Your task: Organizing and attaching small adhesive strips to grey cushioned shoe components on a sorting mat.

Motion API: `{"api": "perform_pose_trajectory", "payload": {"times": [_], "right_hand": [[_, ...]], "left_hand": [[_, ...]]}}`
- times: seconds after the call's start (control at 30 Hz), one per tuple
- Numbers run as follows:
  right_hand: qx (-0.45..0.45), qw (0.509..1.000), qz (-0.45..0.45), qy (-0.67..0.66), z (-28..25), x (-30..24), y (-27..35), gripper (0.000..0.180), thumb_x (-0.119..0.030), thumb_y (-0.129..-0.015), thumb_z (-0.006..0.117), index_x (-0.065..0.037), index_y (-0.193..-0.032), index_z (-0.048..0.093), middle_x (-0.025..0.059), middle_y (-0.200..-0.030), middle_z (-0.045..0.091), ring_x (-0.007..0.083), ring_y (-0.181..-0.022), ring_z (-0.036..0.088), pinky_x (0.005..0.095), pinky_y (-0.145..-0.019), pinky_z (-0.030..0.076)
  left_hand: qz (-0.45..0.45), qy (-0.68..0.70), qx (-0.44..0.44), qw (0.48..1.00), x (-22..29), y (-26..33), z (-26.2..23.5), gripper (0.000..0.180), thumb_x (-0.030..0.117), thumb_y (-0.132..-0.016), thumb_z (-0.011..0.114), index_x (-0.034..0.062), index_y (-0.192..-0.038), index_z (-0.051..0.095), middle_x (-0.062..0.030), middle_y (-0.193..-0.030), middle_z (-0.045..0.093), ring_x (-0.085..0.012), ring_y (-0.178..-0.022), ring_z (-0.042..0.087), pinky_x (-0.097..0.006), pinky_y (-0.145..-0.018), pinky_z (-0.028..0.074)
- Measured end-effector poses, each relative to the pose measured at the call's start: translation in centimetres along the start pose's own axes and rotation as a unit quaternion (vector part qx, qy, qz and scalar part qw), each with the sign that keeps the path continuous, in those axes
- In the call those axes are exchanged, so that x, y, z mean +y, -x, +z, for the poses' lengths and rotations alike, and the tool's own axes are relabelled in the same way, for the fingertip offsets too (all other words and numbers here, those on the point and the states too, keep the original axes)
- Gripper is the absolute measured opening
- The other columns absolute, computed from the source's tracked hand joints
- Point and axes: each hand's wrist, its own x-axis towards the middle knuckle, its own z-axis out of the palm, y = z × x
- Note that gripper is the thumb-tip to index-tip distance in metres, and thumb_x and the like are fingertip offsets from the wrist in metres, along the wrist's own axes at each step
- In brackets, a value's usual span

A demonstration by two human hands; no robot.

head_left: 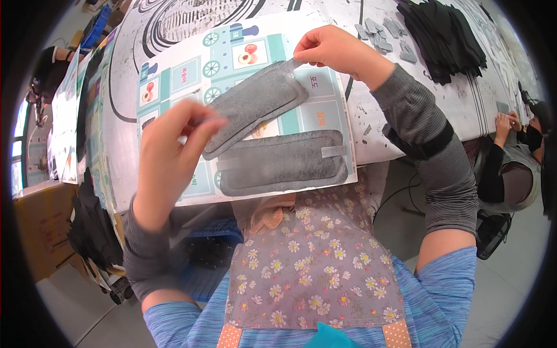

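Observation:
A long grey fabric pad (255, 98) with a stitched edge lies slanted over a printed board (191, 72). My right hand (336, 51) is closed in a pinch on a small grey tab (295, 62) at the pad's upper right end. Beside the pad's left end is my left hand (177, 151), smeared by motion; whether its fingers touch the pad I cannot tell. Nearer to me lies a second grey pad (278, 165), flat on the board, with a light tab (333, 152) across its right end. Its left end is blurred.
Loose grey tabs (380, 35) are scattered at the back right, next to a pile of black fabric pieces (444, 37). Black fabric (96, 226) hangs at the table's left edge, by a cardboard box (43, 226). Another person's hands (506, 124) are at the far right.

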Motion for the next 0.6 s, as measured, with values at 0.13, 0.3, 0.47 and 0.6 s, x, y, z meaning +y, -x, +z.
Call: {"api": "perform_pose_trajectory", "payload": {"times": [0.13, 0.3, 0.47, 0.6], "right_hand": [[-0.013, 0.998, 0.051, -0.024, 1.4, 0.9, -1.3, 0.016, -0.019, -0.087, 0.075, -0.006, -0.096, 0.074, -0.0001, -0.082, 0.067, 0.0085, -0.074, 0.057, 0.0239, -0.071, 0.048], [-0.028, 0.997, 0.059, -0.043, 2.0, 0.9, -1.6, 0.019, -0.019, -0.084, 0.079, -0.005, -0.096, 0.075, 0.0008, -0.083, 0.069, 0.0089, -0.076, 0.059, 0.0238, -0.073, 0.049], [-0.021, 0.995, 0.061, -0.073, 2.2, 1.0, -1.5, 0.02, -0.019, -0.083, 0.08, -0.005, -0.096, 0.076, 0.0022, -0.085, 0.07, 0.0098, -0.077, 0.06, 0.0247, -0.073, 0.049], [-0.017, 0.996, 0.057, -0.064, 2.5, 0.7, -1.3, 0.02, -0.02, -0.082, 0.08, -0.005, -0.095, 0.076, 0.0029, -0.085, 0.07, 0.011, -0.078, 0.06, 0.0263, -0.073, 0.049]], "left_hand": [[0.211, -0.167, -0.011, 0.963, -1.5, -4.6, 1.2, 0.012, 0.007, -0.095, 0.061, 0.0005, -0.104, 0.067, -0.0128, -0.096, 0.067, -0.0246, -0.086, 0.065, -0.034, -0.076, 0.05], [0.279, -0.18, -0.096, 0.938, -3.9, -6.8, 3.5, 0.029, 0.015, -0.098, 0.055, 0.0064, -0.125, 0.062, -0.0126, -0.102, 0.066, -0.0304, -0.106, 0.059, -0.042, -0.093, 0.046], [0.293, -0.169, -0.127, 0.933, -3.8, -7.7, 5.1, 0.034, 0.018, -0.099, 0.053, 0.0086, -0.131, 0.06, -0.0123, -0.108, 0.065, -0.0299, -0.11, 0.058, -0.042, -0.098, 0.044], [0.316, -0.167, -0.085, 0.93, -3.9, -7.7, 5.8, 0.026, 0.019, -0.096, 0.058, 0.0032, -0.115, 0.067, -0.0108, -0.11, 0.066, -0.0262, -0.107, 0.059, -0.04, -0.092, 0.047]]}}
